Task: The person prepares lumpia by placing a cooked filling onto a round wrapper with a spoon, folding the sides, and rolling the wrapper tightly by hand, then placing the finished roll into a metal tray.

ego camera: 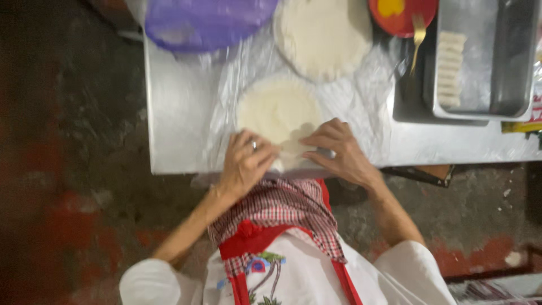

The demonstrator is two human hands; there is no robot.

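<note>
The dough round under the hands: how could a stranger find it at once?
Start at the metal table covered with clear plastic sheet. Two pale dough rounds lie there; take the dough round at the near edge, where the left hand and right hand pinch its rim. The other round lies farther away, untouched.

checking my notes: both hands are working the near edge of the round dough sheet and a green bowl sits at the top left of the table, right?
Not quite: the bowl is purple, not green. The head view shows both the left hand and right hand at the near edge of the round dough sheet, on the metal table.
</note>
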